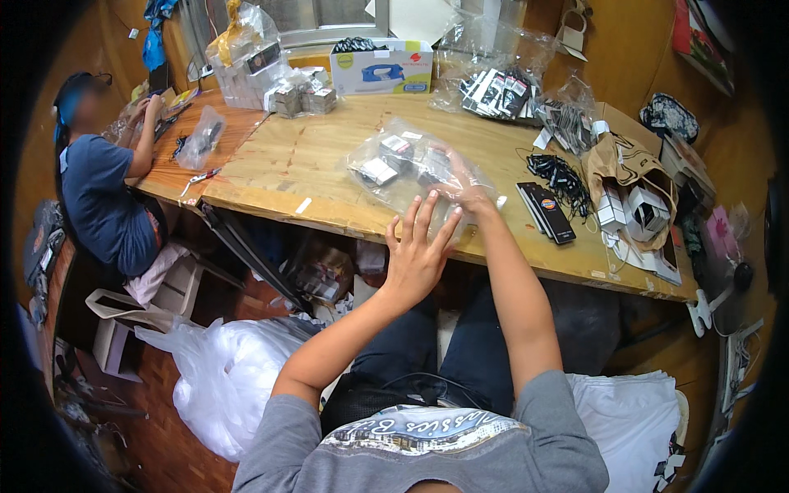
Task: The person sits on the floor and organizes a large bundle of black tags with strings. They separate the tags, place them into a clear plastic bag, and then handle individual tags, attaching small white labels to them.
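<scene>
A clear plastic bag (374,187) lies on the wooden table in front of me, with bundles of black and white tags (380,168) inside. My right hand (468,193) is at the bag's right side, its fingers partly under the plastic beside a darker bundle. Glare on the film hides whether those fingers grip anything. Over the table's front edge, just short of the bag, my left hand (417,255) has its fingers spread and holds nothing.
Black tag cards (545,212), a heap of black strings (560,182) and a brown paper bag (629,160) stand to the right. Behind are an iron box (381,67) and bagged tags (497,94). A person (107,181) works at the far left. White plastic sacks (234,370) lie below.
</scene>
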{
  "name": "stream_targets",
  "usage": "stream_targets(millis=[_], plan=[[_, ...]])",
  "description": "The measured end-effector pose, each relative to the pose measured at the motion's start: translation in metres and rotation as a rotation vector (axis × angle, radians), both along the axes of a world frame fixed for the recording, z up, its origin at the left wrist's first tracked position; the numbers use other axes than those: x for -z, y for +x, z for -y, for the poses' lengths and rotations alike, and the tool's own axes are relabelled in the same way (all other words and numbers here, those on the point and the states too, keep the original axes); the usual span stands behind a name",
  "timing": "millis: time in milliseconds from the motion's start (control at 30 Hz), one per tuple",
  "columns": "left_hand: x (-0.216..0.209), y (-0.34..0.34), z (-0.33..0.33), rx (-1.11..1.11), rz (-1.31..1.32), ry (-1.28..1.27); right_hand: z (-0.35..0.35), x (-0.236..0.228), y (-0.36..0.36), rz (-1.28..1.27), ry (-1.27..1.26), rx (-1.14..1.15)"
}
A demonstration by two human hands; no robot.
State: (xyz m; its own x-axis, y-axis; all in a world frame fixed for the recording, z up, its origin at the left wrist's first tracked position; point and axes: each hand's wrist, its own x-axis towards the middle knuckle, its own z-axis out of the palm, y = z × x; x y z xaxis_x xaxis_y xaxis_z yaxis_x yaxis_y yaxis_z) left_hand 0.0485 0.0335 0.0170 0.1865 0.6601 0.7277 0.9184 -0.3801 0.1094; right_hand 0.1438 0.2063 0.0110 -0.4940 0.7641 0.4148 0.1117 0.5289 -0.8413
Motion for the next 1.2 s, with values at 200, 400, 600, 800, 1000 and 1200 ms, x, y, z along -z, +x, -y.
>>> stream_targets(millis=[200,400,600,800,1000,1200], plan=[[0.010,0.009,-0.002,0.024,0.007,-0.027,0.028,-0.022,0.002,0.556,0.454,0.169],[0.001,0.016,0.007,0.076,0.044,0.018,0.021,-0.036,-0.037,0.712,0.739,-0.126],[-0.013,0.007,0.025,0.146,0.012,0.127,0.017,-0.023,-0.074,0.893,0.847,0.147],[-0.013,-0.001,0.023,0.100,0.044,0.070,0.019,-0.042,-0.069,1.002,0.682,-0.010],[-0.019,-0.014,-0.008,0.068,0.077,-0.029,0.030,-0.032,-0.008,0.327,0.549,-0.051],[-0.025,-0.027,-0.051,0.090,-0.109,-0.246,0.053,-0.020,0.050,0.384,0.568,0.054]])
